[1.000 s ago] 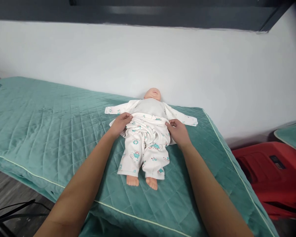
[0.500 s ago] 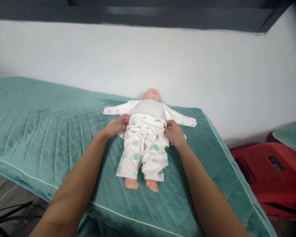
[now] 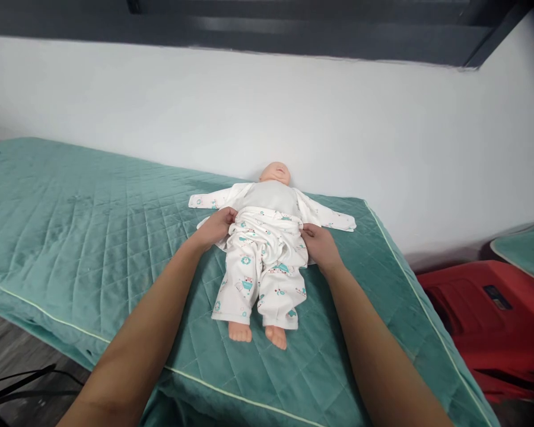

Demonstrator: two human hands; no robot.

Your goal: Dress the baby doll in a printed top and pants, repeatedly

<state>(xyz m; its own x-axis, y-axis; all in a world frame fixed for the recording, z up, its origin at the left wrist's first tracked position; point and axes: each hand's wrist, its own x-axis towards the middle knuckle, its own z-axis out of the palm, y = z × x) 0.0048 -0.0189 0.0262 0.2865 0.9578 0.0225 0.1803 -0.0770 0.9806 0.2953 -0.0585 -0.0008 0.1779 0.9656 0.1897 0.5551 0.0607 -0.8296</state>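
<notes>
A baby doll (image 3: 273, 196) lies on its back on the green quilted cover, head toward the wall and bare feet toward me. White printed pants (image 3: 262, 267) cover its legs and reach up to the belly, bunched at the waist. A matching long-sleeved top (image 3: 327, 216) lies spread under it, its front open over the pale grey torso. My left hand (image 3: 218, 226) pinches the pants' waistband on the left side. On the opposite side, my right hand (image 3: 321, 244) grips the waistband, fingers closed at the fabric's edge. Both sets of fingertips are partly hidden by cloth.
The green quilted cover (image 3: 107, 237) with pale piping spreads over the bed. Behind it rises a white wall (image 3: 267, 107) under a dark ledge (image 3: 293, 35). A red plastic object (image 3: 493, 320) stands at the right. Black thin bars (image 3: 26, 385) show at lower left.
The view has shifted very slightly. Both hands stay at the waistband, and the doll and its clothes look almost the same.
</notes>
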